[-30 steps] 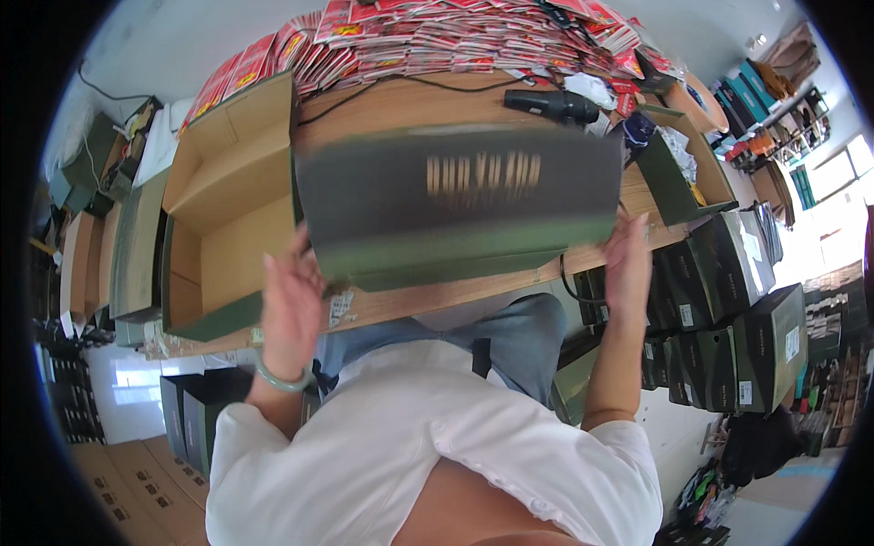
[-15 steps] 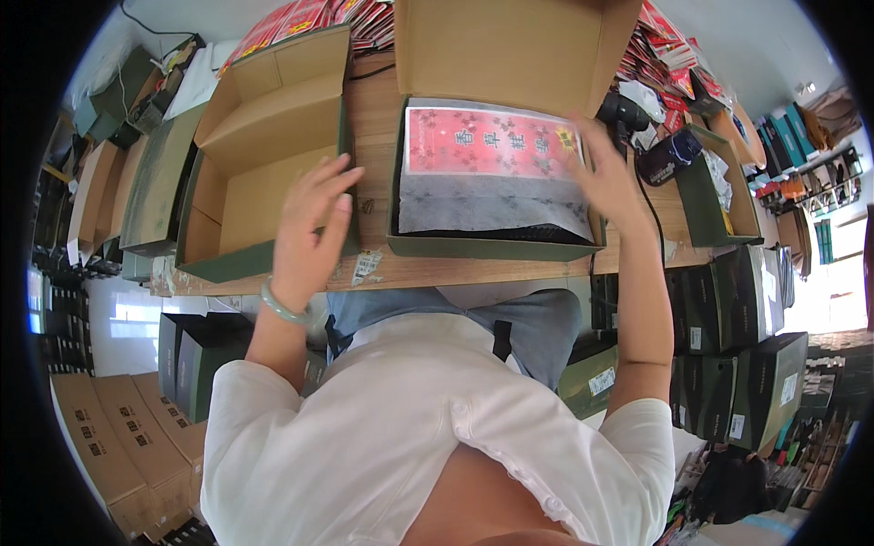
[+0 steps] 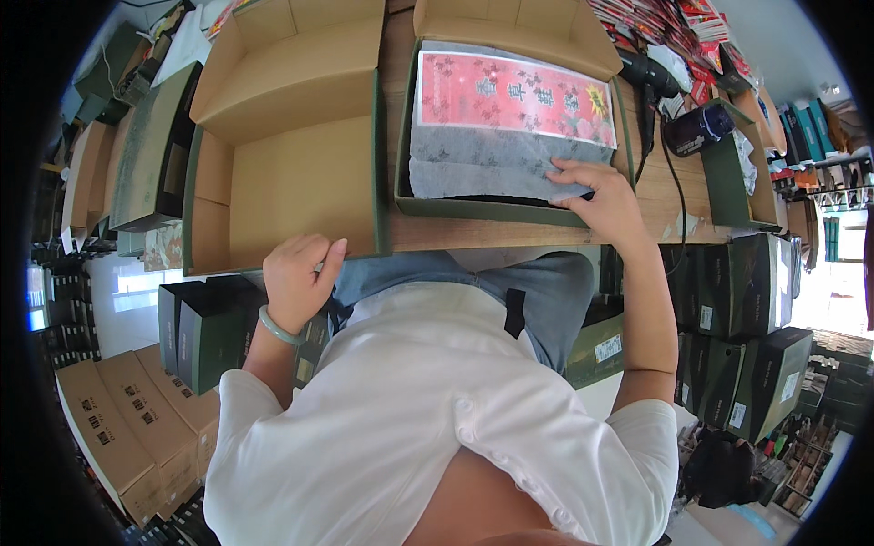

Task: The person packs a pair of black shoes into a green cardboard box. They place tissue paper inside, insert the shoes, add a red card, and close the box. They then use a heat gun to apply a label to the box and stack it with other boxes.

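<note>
My left hand [image 3: 302,273], with a pale bangle on its wrist, is closed over the near wall of an open green cardboard box [image 3: 384,182]. The box's brown inside holds nothing, and its lid is tipped back. Beside it on the right stands a second green box [image 3: 473,212], also with its lid back. Inside that one lies grey patterned tissue paper [image 3: 473,173], with a red and pink printed packet [image 3: 510,96] on top. My right hand [image 3: 596,196] rests on the tissue's near right part, fingers stretched out. What lies under the tissue is mostly hidden.
Right of the boxes are a dark cylindrical container [image 3: 696,130], a black cable and a small green box [image 3: 728,187]. Red packets [image 3: 637,32] are heaped at the back. Another closed box [image 3: 150,150] stands left. Green boxes [image 3: 746,364] and brown cartons [image 3: 127,428] are stacked below the table.
The left box has come nearer, to the table's front edge, and my left hand has closed on its near wall. My right hand has come down from the packet's right end onto the tissue.
</note>
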The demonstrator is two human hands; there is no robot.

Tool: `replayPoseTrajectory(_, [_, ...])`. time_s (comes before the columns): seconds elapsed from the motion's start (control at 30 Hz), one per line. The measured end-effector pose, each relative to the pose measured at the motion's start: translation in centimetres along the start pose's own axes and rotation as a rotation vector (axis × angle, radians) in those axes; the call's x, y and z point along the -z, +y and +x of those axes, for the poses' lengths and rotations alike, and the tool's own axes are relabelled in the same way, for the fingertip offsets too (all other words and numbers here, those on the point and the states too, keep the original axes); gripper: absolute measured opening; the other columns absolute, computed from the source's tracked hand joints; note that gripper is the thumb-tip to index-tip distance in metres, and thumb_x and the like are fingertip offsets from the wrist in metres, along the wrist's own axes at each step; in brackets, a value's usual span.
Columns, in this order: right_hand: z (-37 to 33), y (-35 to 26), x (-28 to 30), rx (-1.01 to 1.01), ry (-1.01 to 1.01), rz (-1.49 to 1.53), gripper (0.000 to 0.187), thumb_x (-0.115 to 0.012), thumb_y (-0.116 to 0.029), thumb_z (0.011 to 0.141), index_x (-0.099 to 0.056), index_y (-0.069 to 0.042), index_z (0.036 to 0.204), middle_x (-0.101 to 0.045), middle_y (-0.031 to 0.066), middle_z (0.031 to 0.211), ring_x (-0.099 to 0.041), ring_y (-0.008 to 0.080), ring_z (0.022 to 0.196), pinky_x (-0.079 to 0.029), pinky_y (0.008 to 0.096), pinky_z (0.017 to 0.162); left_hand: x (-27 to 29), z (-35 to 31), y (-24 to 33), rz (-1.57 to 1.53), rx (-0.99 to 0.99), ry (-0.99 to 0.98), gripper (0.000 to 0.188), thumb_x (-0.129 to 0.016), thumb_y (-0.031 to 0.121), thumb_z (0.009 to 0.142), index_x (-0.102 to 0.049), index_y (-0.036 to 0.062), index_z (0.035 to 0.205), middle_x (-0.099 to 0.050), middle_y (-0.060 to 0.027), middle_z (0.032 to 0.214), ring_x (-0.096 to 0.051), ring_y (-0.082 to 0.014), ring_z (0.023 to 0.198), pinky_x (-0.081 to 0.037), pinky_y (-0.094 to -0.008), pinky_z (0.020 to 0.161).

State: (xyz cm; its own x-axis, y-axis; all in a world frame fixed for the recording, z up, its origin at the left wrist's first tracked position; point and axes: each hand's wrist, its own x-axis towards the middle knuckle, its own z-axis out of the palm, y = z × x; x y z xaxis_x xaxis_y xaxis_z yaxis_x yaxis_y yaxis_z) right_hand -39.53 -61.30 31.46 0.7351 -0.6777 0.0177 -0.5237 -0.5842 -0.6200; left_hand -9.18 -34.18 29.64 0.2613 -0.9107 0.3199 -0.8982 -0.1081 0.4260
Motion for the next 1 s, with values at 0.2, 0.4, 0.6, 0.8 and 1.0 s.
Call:
replayPoseTrajectory(0.2, [-2.0,-2.4,-0.6,-0.082,0.001,-0.098,0.034,-0.075,-0.007,0.071,-0.073,-0.011,0.105,-0.067,0.0052,0.122,-0.061,0.0253,0.116,-0.048,0.0338,0.095,1.6,2.4,2.8,-0.178,-0.062,-0.052,0.026,-0.063,0.017,0.087,-0.066,0.0083,0.111,-0.066,-0.0084,0.111,-0.061,-0.0296,0.102,-0.045,-0.0418,0.093])
replayPoseTrajectory(0.4, [-5.5,-4.0,-2.0,0.131,0.053,-0.332,0.018,-0.071,-0.018,0.08,-0.074,-0.01,0.095,-0.071,0.0087,0.107,-0.067,0.0275,0.102,-0.052,0.037,0.08,-1.1,3.5,5.3,0.133,-0.326,-0.212,0.042,-0.069,0.023,0.081,-0.063,0.014,0.121,-0.059,-0.0019,0.124,-0.049,-0.0263,0.124,-0.029,-0.0521,0.109])
replayPoseTrajectory(0.6, [-4.7,-0.6,-2.3,-0.179,0.329,0.024,0.017,-0.067,-0.023,0.088,-0.073,-0.007,0.093,-0.069,0.0117,0.079,-0.067,0.0217,0.069,-0.051,0.0314,0.064,-3.0,1.8,4.5,0.131,-0.257,-0.236,0.058,-0.074,0.023,0.076,-0.056,0.0139,0.13,-0.049,-0.0143,0.142,-0.044,-0.0298,0.133,-0.033,-0.0412,0.098])
replayPoseTrajectory(0.8, [-1.9,-0.6,2.8,-0.288,1.05,0.079,0.022,-0.063,-0.024,0.095,-0.071,-0.003,0.094,-0.07,0.003,0.081,-0.06,0.0092,0.072,-0.048,0.0253,0.066,-3.6,1.6,3.6,0.019,-0.307,-0.163,0.048,-0.077,0.018,0.07,-0.065,0.0163,0.116,-0.063,-0.0063,0.12,-0.047,-0.0338,0.131,-0.035,-0.0414,0.096])
replayPoseTrajectory(1.0, [-2.1,-0.2,1.8,-0.108,1.052,0.044,0.023,-0.06,-0.022,0.097,-0.068,0.0,0.097,-0.068,0.0015,0.085,-0.057,0.0059,0.077,-0.046,0.0212,0.07,-4.1,1.5,3.3,0.086,-0.313,-0.168,0.028,-0.078,0.018,0.068,-0.072,0.0195,0.095,-0.064,0.0036,0.09,-0.051,-0.031,0.127,-0.037,-0.0407,0.092])
